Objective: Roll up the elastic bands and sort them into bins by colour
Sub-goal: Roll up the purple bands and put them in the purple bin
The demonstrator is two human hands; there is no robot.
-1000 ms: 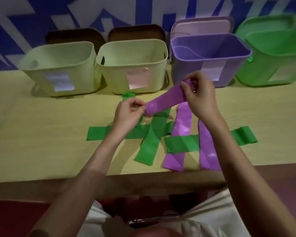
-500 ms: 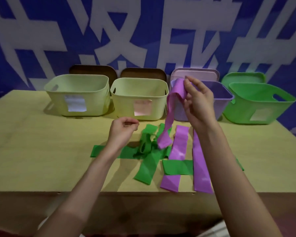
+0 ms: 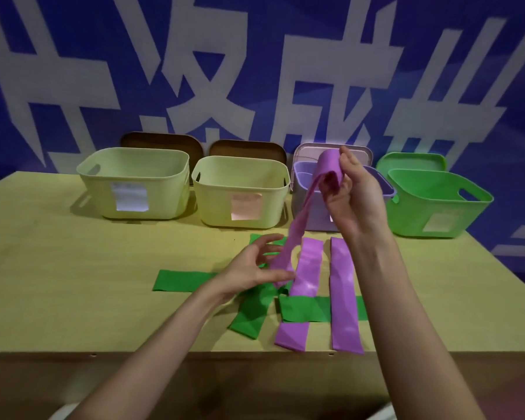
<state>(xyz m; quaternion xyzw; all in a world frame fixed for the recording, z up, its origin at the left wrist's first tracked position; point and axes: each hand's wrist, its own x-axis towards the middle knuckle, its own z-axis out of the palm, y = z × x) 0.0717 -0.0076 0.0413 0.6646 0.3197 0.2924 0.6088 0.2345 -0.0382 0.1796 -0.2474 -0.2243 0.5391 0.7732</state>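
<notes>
Above the table, right hand (image 3: pixel 356 201) pinches the purple band (image 3: pixel 297 231) — looped over fingers; left hand (image 3: pixel 252 268), fingers spread, touches its tail.

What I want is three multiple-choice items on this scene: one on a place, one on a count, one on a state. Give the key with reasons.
1. Where is the top end of the lifted purple band?
A. Inside the green bin
B. In the right hand, raised in front of the purple bin
C. Flat beside the leftmost pale bin

2. How many purple bands lie flat on the table?
A. One
B. Four
C. Two

3. What state is the lifted purple band in?
A. Mostly unrolled, hanging as a strip
B. Rolled into a tight coil
C. Knotted to a green band

Key: B, the right hand's fingers curl round its top before the purple bin. C, two strips lie side by side. A, it hangs down to the left hand, only its top curled.
</notes>
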